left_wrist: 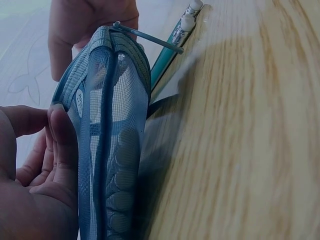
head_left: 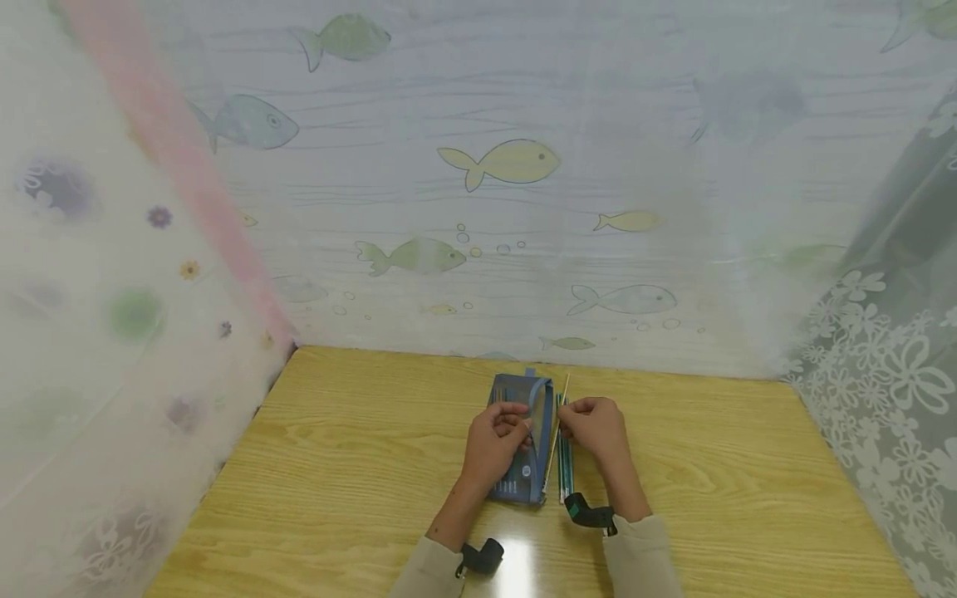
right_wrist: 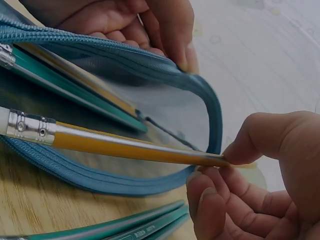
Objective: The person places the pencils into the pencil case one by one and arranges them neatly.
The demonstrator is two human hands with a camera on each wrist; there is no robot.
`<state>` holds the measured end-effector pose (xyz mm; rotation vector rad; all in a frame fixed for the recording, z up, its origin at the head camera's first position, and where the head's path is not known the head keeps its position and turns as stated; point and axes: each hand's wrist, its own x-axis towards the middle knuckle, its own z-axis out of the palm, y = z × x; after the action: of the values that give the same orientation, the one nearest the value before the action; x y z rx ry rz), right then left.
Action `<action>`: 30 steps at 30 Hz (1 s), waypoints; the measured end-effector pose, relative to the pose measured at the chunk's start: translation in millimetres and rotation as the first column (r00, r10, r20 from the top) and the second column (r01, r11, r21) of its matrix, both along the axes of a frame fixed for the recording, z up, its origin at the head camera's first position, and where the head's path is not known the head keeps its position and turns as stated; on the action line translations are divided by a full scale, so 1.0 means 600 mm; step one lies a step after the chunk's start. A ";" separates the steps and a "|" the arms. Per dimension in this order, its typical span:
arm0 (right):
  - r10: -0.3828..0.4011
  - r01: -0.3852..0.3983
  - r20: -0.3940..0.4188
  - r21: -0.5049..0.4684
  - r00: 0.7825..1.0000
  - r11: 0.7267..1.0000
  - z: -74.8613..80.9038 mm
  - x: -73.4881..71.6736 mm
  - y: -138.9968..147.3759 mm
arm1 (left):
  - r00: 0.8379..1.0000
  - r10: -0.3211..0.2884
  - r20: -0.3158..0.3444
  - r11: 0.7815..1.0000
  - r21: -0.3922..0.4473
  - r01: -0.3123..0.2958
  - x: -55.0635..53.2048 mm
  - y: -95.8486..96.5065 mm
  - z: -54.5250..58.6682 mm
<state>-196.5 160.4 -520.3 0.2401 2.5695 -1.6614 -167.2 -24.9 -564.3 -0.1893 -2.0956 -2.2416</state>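
My left hand (head_left: 489,444) pinches the zippered edge of a blue mesh pencil case (head_left: 540,469), and the mouth gapes in the right wrist view. Inside lie a green pencil (right_wrist: 80,92) and a yellow one. My right hand (head_left: 598,428) grips a yellow pencil (right_wrist: 125,149) between thumb and fingers near one end. Its metal ferrule and white eraser point the other way, and the pencil crosses over the open mouth. Several green pencils (head_left: 566,469) lie on the table just right of the case, below my right hand.
The wood-grain table (head_left: 359,465) reaches back to a hanging sheet printed with fish (head_left: 516,162). Flowered sheets hang at the left and right sides. A black wrist camera (head_left: 586,511) sits on my right wrist, close to the green pencils; another (head_left: 484,556) is on my left.
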 end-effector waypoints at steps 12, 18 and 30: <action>-0.012 0.011 -0.005 -0.055 1.000 0.998 -0.009 -0.002 -0.011 | 1.000 -0.002 0.016 1.000 -0.010 0.002 0.000 0.000 -0.003; 0.006 -0.006 -0.002 -0.047 1.000 0.999 -0.011 0.001 -0.029 | 1.000 -0.002 0.015 1.000 0.005 0.002 0.000 0.000 -0.003; 0.056 -0.055 0.018 -0.054 0.998 0.997 -0.020 0.005 -0.040 | 1.000 -0.005 0.012 1.000 -0.005 0.005 -0.002 -0.001 -0.006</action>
<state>-193.5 136.5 -532.6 0.1784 2.4898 -1.6971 -168.5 -25.4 -567.6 -0.1815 -2.1087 -2.2465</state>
